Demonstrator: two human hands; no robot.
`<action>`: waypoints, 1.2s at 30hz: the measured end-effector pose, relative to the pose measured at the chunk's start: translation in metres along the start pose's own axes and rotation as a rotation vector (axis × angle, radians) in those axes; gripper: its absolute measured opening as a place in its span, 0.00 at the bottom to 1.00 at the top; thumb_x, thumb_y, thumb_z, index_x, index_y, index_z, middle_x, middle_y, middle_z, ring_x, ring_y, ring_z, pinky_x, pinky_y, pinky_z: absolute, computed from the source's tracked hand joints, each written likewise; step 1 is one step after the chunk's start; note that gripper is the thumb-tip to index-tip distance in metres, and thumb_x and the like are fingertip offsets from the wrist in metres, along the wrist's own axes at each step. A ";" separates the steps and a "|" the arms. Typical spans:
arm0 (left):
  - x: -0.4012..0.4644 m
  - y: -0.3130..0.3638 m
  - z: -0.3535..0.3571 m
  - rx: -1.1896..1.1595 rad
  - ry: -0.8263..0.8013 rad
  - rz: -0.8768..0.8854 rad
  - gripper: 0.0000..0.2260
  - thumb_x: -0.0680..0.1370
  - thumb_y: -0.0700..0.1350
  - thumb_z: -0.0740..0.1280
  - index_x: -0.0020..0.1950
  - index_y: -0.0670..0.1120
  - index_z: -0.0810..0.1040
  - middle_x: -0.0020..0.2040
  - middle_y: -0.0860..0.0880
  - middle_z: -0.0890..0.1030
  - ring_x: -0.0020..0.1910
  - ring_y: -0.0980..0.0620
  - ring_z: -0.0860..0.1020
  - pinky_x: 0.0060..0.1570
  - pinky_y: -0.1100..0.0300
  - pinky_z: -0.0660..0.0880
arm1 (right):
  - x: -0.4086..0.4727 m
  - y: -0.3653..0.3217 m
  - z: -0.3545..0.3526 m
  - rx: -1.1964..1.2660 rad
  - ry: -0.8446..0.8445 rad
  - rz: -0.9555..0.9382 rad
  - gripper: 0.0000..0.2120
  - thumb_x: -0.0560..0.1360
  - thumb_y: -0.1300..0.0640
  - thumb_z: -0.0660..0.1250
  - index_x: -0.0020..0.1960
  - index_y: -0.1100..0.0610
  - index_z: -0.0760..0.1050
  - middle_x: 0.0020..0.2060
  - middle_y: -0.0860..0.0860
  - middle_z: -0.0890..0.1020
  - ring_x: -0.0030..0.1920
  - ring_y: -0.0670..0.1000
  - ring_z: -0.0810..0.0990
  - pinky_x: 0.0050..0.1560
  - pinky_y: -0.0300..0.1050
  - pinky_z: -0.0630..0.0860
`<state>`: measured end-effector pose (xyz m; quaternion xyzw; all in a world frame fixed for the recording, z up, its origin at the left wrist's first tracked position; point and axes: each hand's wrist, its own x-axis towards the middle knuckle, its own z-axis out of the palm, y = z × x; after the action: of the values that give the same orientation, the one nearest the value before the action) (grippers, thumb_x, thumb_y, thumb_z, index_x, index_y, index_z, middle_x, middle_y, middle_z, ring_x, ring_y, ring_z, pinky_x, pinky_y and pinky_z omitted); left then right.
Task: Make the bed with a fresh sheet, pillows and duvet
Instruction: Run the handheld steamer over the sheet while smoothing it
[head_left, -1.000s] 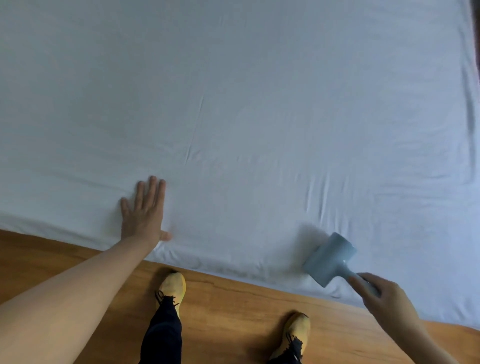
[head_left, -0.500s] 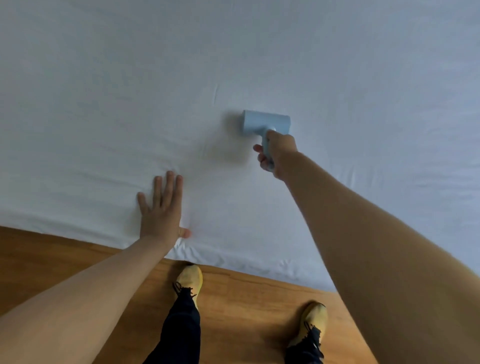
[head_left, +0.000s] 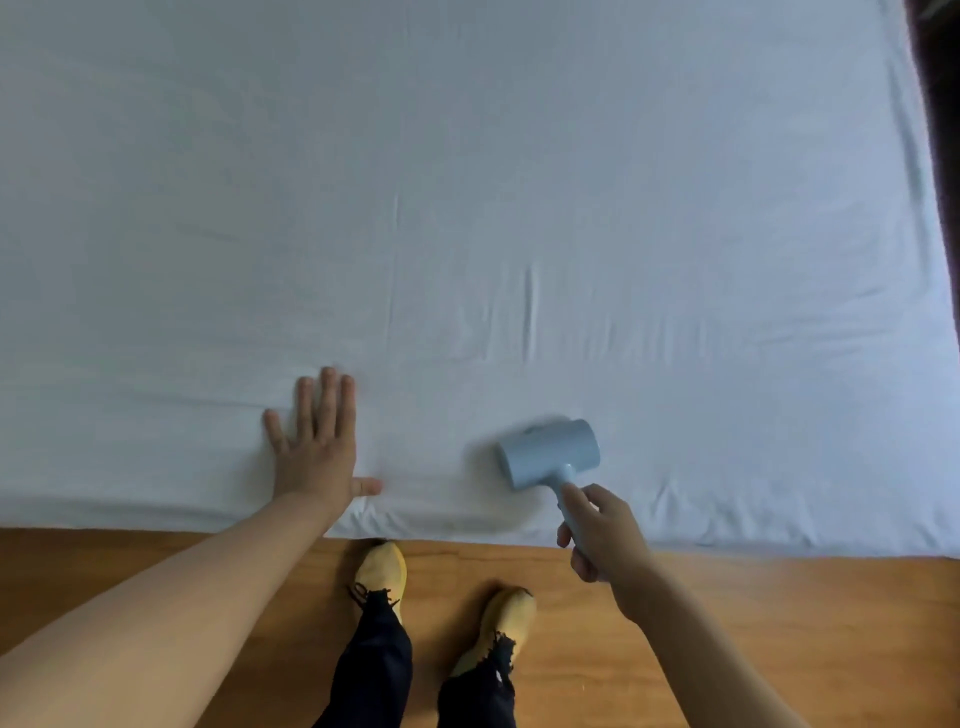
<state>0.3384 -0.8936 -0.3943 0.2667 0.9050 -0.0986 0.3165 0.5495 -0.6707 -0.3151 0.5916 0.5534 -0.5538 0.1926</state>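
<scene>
- The sheet (head_left: 467, 182) is white and already spread over the bed, filling nearly the whole view; its near edge hangs down at the wooden floor (head_left: 779, 623). That step looks largely done, as a judgement.
- At the left, the left hand (head_left: 314, 447) lies flat on the sheet near the bed's near edge, fingers (head_left: 327, 400) straight and slightly spread, thumb out to the side. It presses the cloth and grips nothing.
- Between the two hands and just beyond them, the sheet shows shallow creases: a long one running away from the person and a short raised fold (head_left: 530, 306) further right. Smoothing is not finished there.
- Below, the person's yellow shoes (head_left: 382, 571) stand on the floor close to the bed.
- To the right, a pale blue roller tool (head_left: 550, 454) rests its barrel on the sheet near the edge; what it does exactly I cannot tell, and it is slightly blurred.
- The right hand (head_left: 597, 535) holds the tool's handle, fingers curled around it.
- At the far right, a dark strip (head_left: 940, 156) borders the bed.
- No pillows or duvet are in view, so both appear still to come.
</scene>
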 end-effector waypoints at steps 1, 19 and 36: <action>0.000 0.001 0.000 0.004 -0.006 0.001 0.63 0.67 0.71 0.69 0.75 0.45 0.23 0.75 0.45 0.23 0.77 0.40 0.31 0.72 0.31 0.45 | -0.003 0.008 -0.003 -0.004 -0.004 0.003 0.13 0.79 0.49 0.61 0.47 0.61 0.71 0.30 0.53 0.78 0.22 0.52 0.65 0.26 0.38 0.60; -0.005 0.008 0.003 0.000 0.017 -0.064 0.62 0.68 0.70 0.69 0.73 0.46 0.22 0.73 0.48 0.20 0.77 0.43 0.29 0.72 0.32 0.49 | -0.006 -0.045 -0.017 0.379 0.030 -0.152 0.11 0.79 0.57 0.60 0.49 0.64 0.76 0.33 0.56 0.76 0.23 0.51 0.65 0.25 0.40 0.59; 0.013 0.013 0.021 -0.050 0.108 -0.079 0.64 0.65 0.64 0.75 0.77 0.48 0.26 0.76 0.49 0.24 0.77 0.43 0.31 0.72 0.30 0.45 | 0.153 -0.227 -0.038 0.458 0.170 -0.106 0.10 0.80 0.60 0.56 0.56 0.56 0.74 0.34 0.54 0.77 0.23 0.47 0.67 0.23 0.35 0.60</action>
<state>0.3476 -0.8848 -0.4195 0.2278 0.9327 -0.0740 0.2696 0.3350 -0.5003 -0.3483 0.6343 0.4580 -0.6223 -0.0232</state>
